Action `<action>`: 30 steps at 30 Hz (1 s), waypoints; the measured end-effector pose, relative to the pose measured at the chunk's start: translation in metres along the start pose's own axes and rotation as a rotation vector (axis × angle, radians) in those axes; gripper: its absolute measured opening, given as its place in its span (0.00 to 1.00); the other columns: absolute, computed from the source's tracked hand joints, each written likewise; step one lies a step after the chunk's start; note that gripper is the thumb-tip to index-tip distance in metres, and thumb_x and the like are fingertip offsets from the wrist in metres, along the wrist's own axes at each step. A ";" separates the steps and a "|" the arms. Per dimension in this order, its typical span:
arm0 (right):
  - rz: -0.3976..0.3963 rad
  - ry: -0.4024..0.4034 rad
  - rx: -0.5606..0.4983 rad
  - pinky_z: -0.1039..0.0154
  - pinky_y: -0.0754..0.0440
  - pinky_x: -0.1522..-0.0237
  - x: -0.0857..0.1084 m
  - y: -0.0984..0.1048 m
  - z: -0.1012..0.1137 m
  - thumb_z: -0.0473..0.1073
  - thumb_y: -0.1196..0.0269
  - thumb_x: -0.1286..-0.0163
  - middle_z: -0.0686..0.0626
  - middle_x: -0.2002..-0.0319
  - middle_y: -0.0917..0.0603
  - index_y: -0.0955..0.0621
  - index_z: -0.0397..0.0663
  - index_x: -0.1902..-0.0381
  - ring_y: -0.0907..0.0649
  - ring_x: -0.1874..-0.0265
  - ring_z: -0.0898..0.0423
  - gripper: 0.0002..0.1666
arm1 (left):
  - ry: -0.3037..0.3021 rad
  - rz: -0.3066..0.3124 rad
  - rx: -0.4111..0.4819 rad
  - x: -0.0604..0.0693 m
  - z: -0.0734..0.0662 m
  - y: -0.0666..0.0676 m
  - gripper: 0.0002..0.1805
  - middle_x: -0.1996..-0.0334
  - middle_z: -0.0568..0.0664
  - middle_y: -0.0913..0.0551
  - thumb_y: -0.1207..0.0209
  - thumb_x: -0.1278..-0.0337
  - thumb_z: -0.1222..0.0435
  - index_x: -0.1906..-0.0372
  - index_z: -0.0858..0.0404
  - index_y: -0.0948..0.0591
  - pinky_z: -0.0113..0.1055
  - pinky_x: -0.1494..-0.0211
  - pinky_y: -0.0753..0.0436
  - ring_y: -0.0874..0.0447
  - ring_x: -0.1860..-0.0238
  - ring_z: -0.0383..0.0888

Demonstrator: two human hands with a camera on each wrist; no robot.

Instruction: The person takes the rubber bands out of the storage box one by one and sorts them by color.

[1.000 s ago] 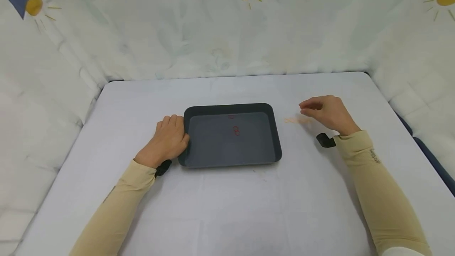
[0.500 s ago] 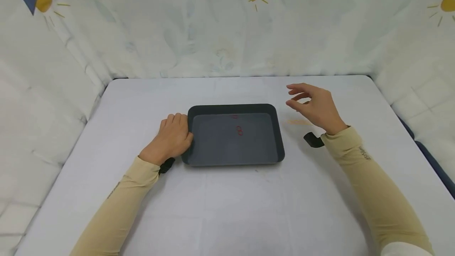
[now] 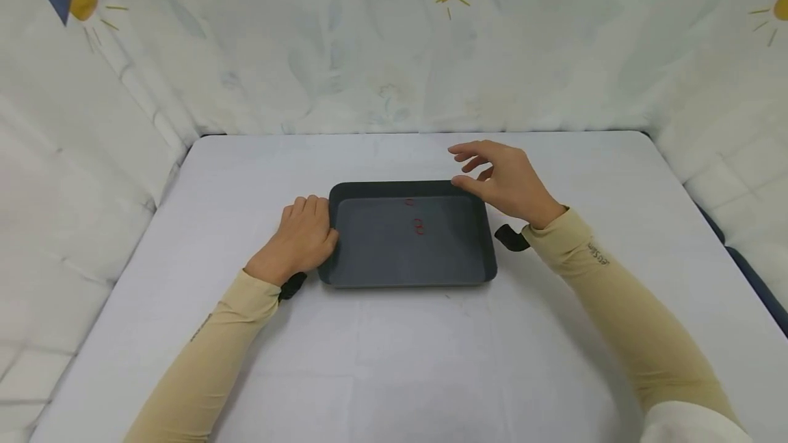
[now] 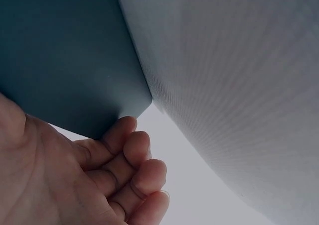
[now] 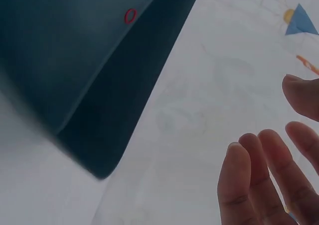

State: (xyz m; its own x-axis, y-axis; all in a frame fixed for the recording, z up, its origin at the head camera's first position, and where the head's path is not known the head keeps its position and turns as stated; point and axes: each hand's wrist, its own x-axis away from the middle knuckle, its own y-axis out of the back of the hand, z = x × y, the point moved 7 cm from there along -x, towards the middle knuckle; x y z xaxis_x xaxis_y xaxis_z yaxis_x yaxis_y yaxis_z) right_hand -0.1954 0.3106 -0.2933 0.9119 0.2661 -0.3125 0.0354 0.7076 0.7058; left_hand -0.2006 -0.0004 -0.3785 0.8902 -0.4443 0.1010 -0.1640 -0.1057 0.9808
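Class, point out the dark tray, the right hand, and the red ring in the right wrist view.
Dark tray (image 3: 382, 255), head view: its bare inner floor.
Right hand (image 3: 509, 181), head view: back of the hand.
Red ring (image 5: 125, 17), right wrist view: left side of its loop.

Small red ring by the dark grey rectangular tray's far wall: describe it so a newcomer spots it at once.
On the white-covered table, find the dark grey rectangular tray that the left hand grips. Inside, near the middle of the far wall, lies the small red ring. It lies alone, while the two other red rings sit close together nearer the tray's centre.
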 end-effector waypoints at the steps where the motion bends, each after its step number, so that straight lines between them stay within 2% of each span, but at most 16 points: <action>1: 0.005 0.004 -0.007 0.54 0.13 0.52 -0.001 -0.002 0.002 0.42 0.27 0.35 0.47 0.48 0.11 0.17 0.52 0.38 0.10 0.53 0.50 0.26 | 0.000 -0.002 0.001 0.000 0.000 0.000 0.15 0.58 0.60 0.31 0.57 0.28 0.63 0.50 0.73 0.32 0.51 0.47 0.35 0.37 0.53 0.58; 5: 0.034 0.010 -0.031 0.55 0.13 0.51 -0.006 -0.012 0.007 0.43 0.27 0.34 0.48 0.48 0.11 0.16 0.52 0.41 0.11 0.53 0.51 0.24 | 0.000 -0.010 0.006 -0.001 -0.002 -0.001 0.15 0.58 0.60 0.31 0.57 0.28 0.63 0.50 0.72 0.31 0.51 0.47 0.35 0.36 0.54 0.58; 13: 0.122 0.017 -0.098 0.58 0.13 0.51 -0.009 -0.036 0.009 0.39 0.28 0.34 0.46 0.48 0.11 0.14 0.48 0.45 0.12 0.55 0.52 0.19 | -0.010 -0.024 0.002 -0.001 -0.007 0.001 0.13 0.60 0.59 0.31 0.56 0.28 0.64 0.53 0.72 0.31 0.50 0.49 0.35 0.36 0.56 0.57; 20: 0.189 0.039 -0.069 0.57 0.14 0.53 -0.010 -0.057 0.006 0.40 0.28 0.33 0.45 0.53 0.09 0.12 0.45 0.49 0.11 0.60 0.54 0.15 | -0.008 -0.020 -0.007 -0.001 -0.008 0.002 0.14 0.60 0.60 0.31 0.56 0.28 0.63 0.52 0.72 0.32 0.51 0.49 0.35 0.36 0.55 0.58; 25: 0.259 0.026 -0.061 0.56 0.14 0.48 -0.009 -0.070 0.002 0.38 0.28 0.33 0.47 0.55 0.09 0.12 0.45 0.50 0.11 0.57 0.53 0.14 | -0.007 -0.027 -0.010 0.000 -0.008 0.001 0.14 0.60 0.60 0.31 0.55 0.28 0.63 0.52 0.72 0.32 0.51 0.48 0.35 0.36 0.55 0.58; 30: 0.330 0.035 -0.024 0.56 0.14 0.46 -0.007 -0.080 0.000 0.35 0.30 0.32 0.46 0.51 0.08 0.12 0.44 0.48 0.10 0.52 0.51 0.14 | -0.007 -0.035 -0.008 0.000 -0.009 0.001 0.14 0.61 0.60 0.32 0.55 0.28 0.63 0.52 0.72 0.32 0.51 0.48 0.35 0.36 0.55 0.58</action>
State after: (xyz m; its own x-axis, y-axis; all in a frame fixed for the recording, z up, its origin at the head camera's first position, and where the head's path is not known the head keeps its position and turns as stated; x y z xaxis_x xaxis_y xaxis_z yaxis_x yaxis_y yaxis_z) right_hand -0.2042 0.2522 -0.3472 0.8579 0.5056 -0.0910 -0.2698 0.5942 0.7577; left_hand -0.1964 0.0077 -0.3757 0.8924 -0.4464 0.0660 -0.1298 -0.1140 0.9850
